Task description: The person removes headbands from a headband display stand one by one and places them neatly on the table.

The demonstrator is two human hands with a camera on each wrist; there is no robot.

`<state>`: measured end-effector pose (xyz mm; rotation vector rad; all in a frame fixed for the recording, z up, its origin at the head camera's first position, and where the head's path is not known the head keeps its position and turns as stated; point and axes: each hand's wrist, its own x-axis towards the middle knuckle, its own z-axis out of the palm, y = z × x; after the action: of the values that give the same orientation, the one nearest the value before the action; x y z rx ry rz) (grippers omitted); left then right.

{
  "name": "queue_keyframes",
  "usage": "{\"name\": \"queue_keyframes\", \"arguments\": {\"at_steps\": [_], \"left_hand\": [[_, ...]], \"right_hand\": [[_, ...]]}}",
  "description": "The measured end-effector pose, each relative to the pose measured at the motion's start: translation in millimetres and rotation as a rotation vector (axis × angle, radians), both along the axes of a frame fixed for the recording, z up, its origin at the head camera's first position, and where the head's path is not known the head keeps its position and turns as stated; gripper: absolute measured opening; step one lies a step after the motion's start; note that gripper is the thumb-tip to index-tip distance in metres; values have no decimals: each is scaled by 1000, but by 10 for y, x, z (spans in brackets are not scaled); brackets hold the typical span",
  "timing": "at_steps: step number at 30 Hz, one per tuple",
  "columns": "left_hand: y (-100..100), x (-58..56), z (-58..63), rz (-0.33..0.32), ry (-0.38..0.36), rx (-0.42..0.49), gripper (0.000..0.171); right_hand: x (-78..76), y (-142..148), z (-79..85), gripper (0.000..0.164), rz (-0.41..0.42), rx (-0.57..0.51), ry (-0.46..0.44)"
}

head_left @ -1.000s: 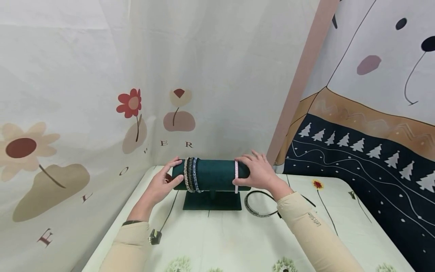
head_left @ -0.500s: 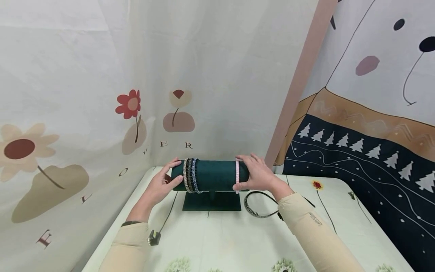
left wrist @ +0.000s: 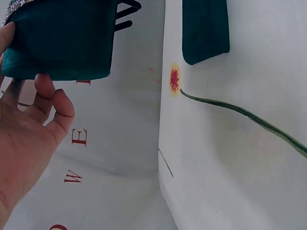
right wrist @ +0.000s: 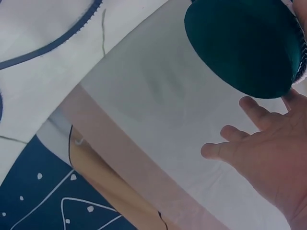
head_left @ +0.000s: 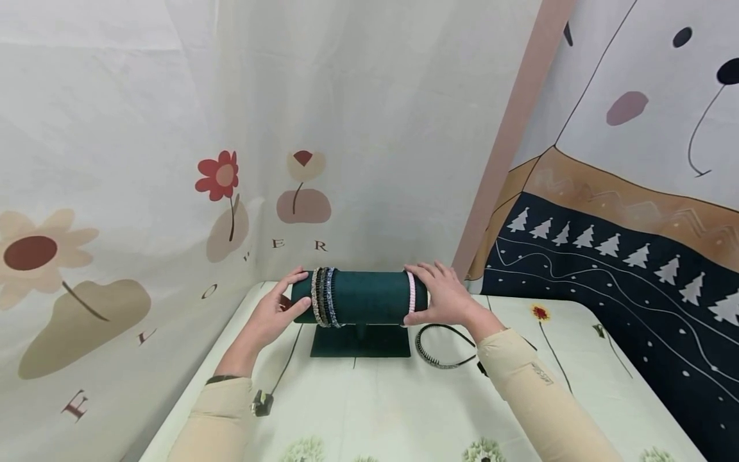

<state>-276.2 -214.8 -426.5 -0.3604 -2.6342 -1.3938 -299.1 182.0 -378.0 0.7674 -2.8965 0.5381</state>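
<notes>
Hands well apart, we see in the head view the left hand (head_left: 271,316) gripping one end of a green display stand (head_left: 369,296) near the worktop's (head_left: 358,410) far edge, the right hand (head_left: 446,300) pinching a pink headband (head_left: 412,292) around its other end. Sparkly headbands (head_left: 323,298) ring the left end; a dark headband (head_left: 439,366) lies beside the stand's base, toward the right edge. Flowered drapery (head_left: 392,160) hangs behind, navy tree-print fabric (head_left: 568,263) at right. In the left wrist view, we find red letters on the drapery; in the right, its pinkish stripe (right wrist: 129,148).
</notes>
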Motion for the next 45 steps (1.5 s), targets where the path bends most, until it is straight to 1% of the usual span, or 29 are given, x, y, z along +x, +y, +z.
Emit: {"name": "queue_keyframes", "arguments": {"at_steps": [8, 13, 18, 22, 28, 31, 34, 39, 45], "left_hand": [[-5, -1, -1, -4, 0, -3, 65], [-17, 6, -15, 5, 2, -10, 66], [-20, 16, -15, 2, 5, -5, 65], [-16, 18, -6, -4, 6, 1, 64], [-23, 18, 10, 2, 13, -15, 64], [-18, 22, 20, 0, 11, -13, 64], [-13, 25, 26, -3, 9, -11, 64], [-8, 31, 42, -5, 9, 2, 64], [8, 40, 40, -8, -4, 11, 64]], "right_hand": [[-20, 113, -28, 108, 3, -14, 17], [-45, 161, -58, 107, 6, -14, 25], [-33, 175, -42, 107, 10, -29, 15], [-34, 180, -33, 111, 14, -57, -26], [-115, 180, -75, 130, 84, -187, -188], [-174, 182, -100, 136, 117, -222, -236], [-224, 179, -93, 138, 143, -208, -252], [-259, 166, -12, 140, 159, -177, -287], [-293, 166, -17, 131, 167, -141, -290]]}}
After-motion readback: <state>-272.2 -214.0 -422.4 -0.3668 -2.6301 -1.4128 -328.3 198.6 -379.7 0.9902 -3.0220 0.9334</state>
